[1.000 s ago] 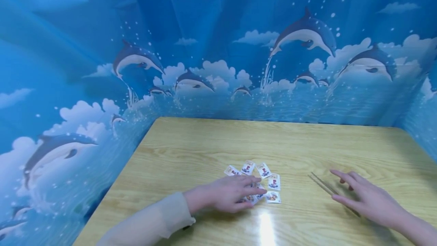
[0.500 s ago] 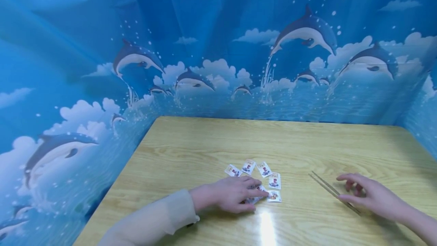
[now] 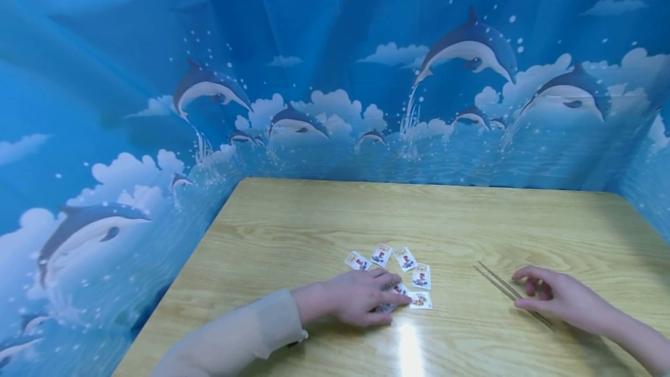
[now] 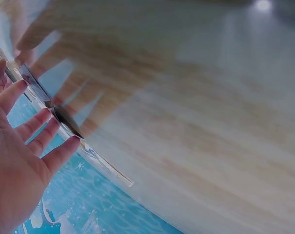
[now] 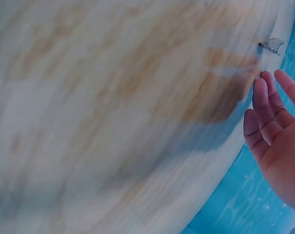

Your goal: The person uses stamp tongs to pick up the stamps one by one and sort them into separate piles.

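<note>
Several small white printed cards (image 3: 421,276) lie in a ring on the wooden table. My left hand (image 3: 361,298) rests over the near part of the ring with its fingers extended, one fingertip at the edge of a card (image 3: 420,300). It covers some cards; in the left wrist view the fingers of the left hand (image 4: 28,151) reach to the cards' edges. At the right lies what looks like a pair of long thin tweezers (image 3: 499,285), its prongs pointing away to the left. My right hand (image 3: 570,304) is beside it, fingers loosely bent, thumb close to the prongs.
The wooden table (image 3: 314,214) reaches back to a blue curtain (image 3: 335,156) printed with dolphins and clouds, which also stands along the left and right sides. A bright light reflection lies on the tabletop in front of the cards.
My right hand has drawn back slightly to the right and its fingers have bent more. My left hand has shifted a little to the right over the cards. The tweezers lie nearly unmoved.
</note>
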The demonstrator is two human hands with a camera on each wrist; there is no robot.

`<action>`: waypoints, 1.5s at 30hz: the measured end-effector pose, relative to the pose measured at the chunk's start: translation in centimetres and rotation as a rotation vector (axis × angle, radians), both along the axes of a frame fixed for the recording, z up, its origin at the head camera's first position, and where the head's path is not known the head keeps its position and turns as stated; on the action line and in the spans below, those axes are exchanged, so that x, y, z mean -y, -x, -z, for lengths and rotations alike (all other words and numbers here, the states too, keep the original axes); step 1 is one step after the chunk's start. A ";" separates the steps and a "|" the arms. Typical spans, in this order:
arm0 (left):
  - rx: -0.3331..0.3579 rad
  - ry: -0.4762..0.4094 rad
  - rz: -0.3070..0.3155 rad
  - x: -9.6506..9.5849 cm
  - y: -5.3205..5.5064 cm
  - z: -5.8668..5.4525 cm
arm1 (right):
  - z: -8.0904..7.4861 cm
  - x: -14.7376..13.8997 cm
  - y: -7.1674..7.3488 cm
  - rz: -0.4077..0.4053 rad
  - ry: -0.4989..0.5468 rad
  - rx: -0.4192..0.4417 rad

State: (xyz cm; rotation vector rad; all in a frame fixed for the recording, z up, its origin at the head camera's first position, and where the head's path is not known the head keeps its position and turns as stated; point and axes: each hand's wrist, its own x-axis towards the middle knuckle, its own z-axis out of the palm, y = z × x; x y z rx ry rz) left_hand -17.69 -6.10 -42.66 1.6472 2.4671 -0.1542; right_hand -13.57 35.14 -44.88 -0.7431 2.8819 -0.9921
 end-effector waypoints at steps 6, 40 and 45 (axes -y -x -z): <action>0.013 -0.005 -0.002 0.0 0.2 0.1 | 0.0 0.5 0.3 0.023 -0.026 0.025; -0.070 0.007 0.041 -0.2 0.3 0.3 | 0.2 1.4 1.1 0.014 -0.065 0.009; -0.068 0.006 0.044 -0.2 0.2 0.2 | 0.5 1.2 1.1 -0.005 -0.058 -0.042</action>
